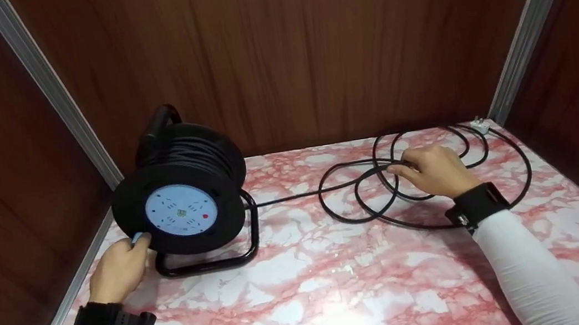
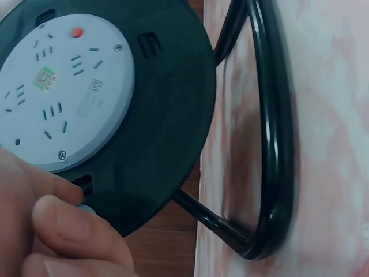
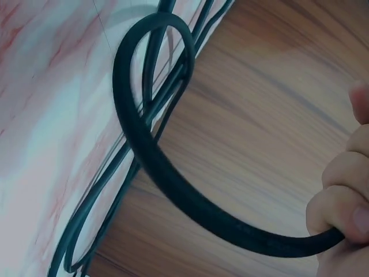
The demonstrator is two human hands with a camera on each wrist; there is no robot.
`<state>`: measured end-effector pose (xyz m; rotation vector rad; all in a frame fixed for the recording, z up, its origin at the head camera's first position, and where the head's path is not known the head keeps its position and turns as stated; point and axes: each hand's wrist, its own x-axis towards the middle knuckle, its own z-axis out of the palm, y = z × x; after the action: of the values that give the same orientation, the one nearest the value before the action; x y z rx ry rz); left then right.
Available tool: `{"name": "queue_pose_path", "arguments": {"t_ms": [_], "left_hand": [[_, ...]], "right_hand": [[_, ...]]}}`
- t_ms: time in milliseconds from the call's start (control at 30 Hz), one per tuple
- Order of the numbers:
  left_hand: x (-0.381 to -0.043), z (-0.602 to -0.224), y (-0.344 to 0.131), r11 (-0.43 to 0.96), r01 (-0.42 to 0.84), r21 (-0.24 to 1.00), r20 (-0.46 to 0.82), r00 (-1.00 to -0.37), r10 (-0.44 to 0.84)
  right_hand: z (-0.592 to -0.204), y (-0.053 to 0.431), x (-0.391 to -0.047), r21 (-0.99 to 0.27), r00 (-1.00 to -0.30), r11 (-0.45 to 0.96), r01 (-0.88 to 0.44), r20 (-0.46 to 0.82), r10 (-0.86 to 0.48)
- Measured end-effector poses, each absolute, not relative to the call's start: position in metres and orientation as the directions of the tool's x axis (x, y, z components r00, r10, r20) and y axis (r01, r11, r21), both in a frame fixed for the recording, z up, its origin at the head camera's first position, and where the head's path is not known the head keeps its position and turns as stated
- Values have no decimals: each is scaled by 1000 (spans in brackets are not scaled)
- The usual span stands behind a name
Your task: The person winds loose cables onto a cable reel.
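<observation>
A black cable reel with a pale blue socket panel stands at the left on its tubular frame. At the lower left rim of its disc, my left hand pinches a small pale winding knob, which is mostly covered by the fingers in the left wrist view. Black cable runs from the drum to my right hand, which grips it between thumb and curled fingers. From that hand a bend of cable curves back over the other strands.
Loose cable loops spread over the right half of the red-and-white marbled table. A white plug lies in the far right corner. Brown wood-grain panels wall the table at the back and both sides.
</observation>
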<state>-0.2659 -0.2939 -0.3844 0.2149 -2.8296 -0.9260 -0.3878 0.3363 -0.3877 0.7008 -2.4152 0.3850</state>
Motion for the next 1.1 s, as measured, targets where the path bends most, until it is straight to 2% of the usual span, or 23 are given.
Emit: {"name": "queue_pose_path", "arguments": {"t_ms": [233,600,733,900,933,1000,1100], "left_hand": [[-267,-372,-295,703,-22,711,171,-964,-203],[-270,-335,-290,419,17,908,131,-961,-244],[-272,-323,-282,334,56,941,149,-954,-259],[-272,-321,-275,311,75,947,173,-938,-299],[-273,-322,-274,308,77,948,175,-937,-304],[-274,-323,-273,293,81,953,174,-936,-307],[-276,-324,-273,280,77,957,164,-938,-305]], "right_hand": [[-391,333,-386,-155,-717,812,-562,580,-386],[-391,323,-384,-294,-789,775,-560,475,-390],[-391,321,-385,-326,-806,768,-552,447,-389],[-392,320,-385,-310,-823,786,-535,398,-404],[-392,320,-384,-285,-817,793,-538,408,-407],[-393,321,-385,-195,-760,792,-579,482,-436],[-392,323,-386,4,-601,782,-624,637,-483]]}}
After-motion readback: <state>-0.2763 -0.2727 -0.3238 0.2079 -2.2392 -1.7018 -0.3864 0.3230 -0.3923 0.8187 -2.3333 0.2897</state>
